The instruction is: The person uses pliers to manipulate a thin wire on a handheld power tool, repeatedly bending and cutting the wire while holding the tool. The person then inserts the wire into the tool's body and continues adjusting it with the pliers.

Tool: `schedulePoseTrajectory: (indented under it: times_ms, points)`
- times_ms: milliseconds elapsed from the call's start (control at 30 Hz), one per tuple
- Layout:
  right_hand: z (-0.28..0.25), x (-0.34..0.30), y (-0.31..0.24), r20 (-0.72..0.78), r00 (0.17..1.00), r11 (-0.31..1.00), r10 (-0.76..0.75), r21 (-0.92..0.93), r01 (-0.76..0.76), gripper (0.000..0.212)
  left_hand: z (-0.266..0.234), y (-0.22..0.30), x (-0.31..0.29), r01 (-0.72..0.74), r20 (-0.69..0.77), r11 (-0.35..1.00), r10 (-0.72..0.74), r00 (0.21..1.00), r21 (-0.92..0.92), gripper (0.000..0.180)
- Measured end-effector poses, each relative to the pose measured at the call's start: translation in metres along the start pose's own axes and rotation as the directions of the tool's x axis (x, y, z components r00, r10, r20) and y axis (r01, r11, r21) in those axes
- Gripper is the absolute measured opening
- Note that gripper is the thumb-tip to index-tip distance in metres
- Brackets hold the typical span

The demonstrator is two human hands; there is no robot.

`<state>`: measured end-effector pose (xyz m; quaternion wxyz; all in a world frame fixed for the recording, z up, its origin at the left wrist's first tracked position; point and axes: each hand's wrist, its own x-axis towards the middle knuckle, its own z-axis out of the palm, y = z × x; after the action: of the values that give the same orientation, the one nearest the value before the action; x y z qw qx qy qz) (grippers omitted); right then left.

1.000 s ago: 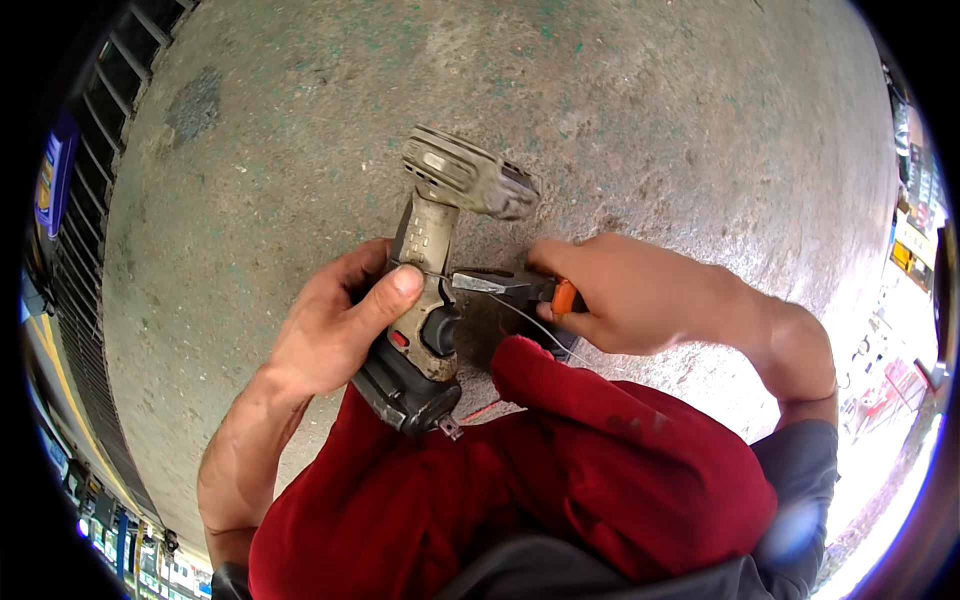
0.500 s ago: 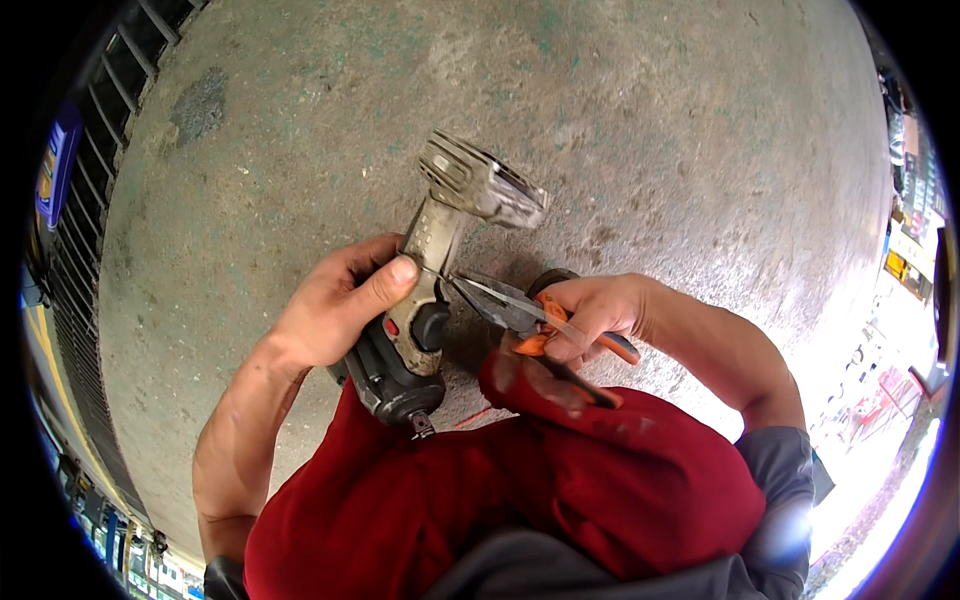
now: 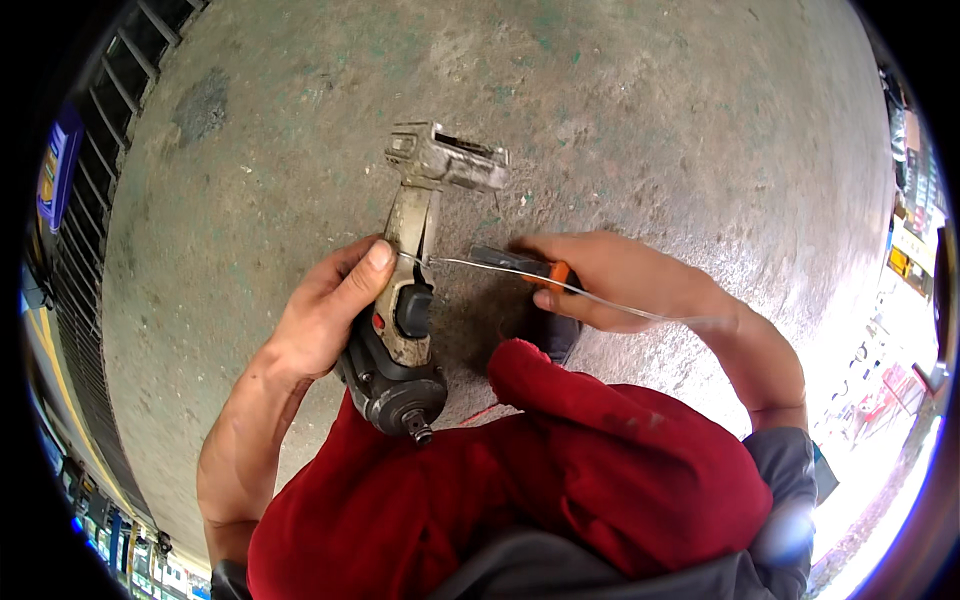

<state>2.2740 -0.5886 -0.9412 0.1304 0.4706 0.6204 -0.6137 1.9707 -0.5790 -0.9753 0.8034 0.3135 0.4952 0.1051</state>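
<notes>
From afar I see the left hand (image 3: 322, 308) clamped on a power tool (image 3: 405, 278), just off centre toward nine o'clock; apart, toward three, the right hand (image 3: 608, 275) grips orange-handled pliers (image 3: 508, 258) beside a silver wire (image 3: 604, 300)

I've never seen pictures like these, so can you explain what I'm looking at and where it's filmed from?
There is no robot here, just a person's two bare hands. The view comes from a wide camera on the person's head, looking down, so it looks curved. The left hand grips a worn power tool by its handle, and a thin wire crosses that handle. The right hand holds pliers with some orange on them. Below are red trousers and a stained concrete floor.
</notes>
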Motion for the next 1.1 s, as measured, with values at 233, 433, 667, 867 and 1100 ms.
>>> schedulePoseTrajectory:
  times_ms: [233,433,667,867,1100]
  points:
    - [0.031,0.002,-0.006,-0.367,0.902,0.945,-0.225,-0.307,0.111,0.052,0.004,0.002,-0.001,-0.028,-0.017,1.000,0.028,0.999,-0.013,0.054]
    - [0.037,-0.001,-0.012,-0.361,0.925,0.984,-0.116,-0.166,0.059,0.041,0.002,0.000,0.001,-0.047,0.030,0.996,0.045,0.999,0.077,0.057]
    - [0.024,-0.004,-0.003,0.170,0.982,0.903,0.083,0.405,-0.146,0.037,-0.004,-0.006,0.003,-0.134,0.120,0.984,0.121,0.985,0.113,0.058]
    - [0.040,0.005,0.008,0.187,0.980,0.895,0.063,0.425,-0.139,0.045,-0.006,-0.011,0.009,-0.065,0.124,0.997,0.069,0.990,-0.037,0.058]
    - [0.057,0.017,0.016,-0.095,0.981,0.942,0.167,0.309,-0.130,0.045,0.000,-0.022,0.007,-0.043,0.124,0.957,0.081,0.989,-0.286,0.063]
